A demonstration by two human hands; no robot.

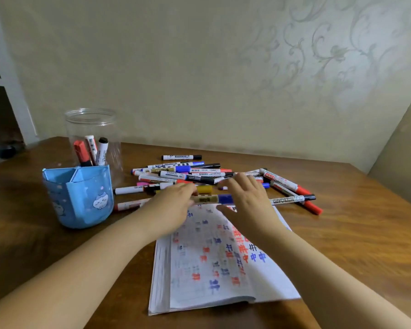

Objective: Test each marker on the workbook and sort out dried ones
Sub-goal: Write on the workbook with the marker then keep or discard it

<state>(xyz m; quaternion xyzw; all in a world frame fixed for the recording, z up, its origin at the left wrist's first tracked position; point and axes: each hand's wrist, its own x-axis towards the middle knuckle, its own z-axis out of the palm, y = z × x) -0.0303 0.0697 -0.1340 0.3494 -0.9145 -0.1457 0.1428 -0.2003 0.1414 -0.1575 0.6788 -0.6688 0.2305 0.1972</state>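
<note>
Left hand (176, 205): over far edge of workbook, fingers curled on the barrel end of a blue-capped marker (211, 199), held level.
Right hand (247, 200): just R of left hand, fingers spread and fairly straight over the marker's blue cap end; touching cap, but grip vs. plain touch, cannot tell.
Blue-capped marker: between both hands, crosswise, just above workbook's far edge; cap on.
Workbook (218, 262): open flat under and nearer than both hands; page covered in red and blue test marks; motion-blurred.
Marker pile (190, 173): just beyond both hands, loose heap on table, approx. 20, caps black, blue, red; exact count not readable.
Red-capped markers (292, 188): R of right hand, 2 lying slantwise, near a black-capped one marked WHITEBOARD.
Blue pen holder (81, 198): L of left hand, upright, cat print on front; contents not visible.
Clear jar (93, 138): beyond holder, well L of left hand; 3 markers standing inside, lid off.
Table (354, 233): brown wood, carries all items.
</note>
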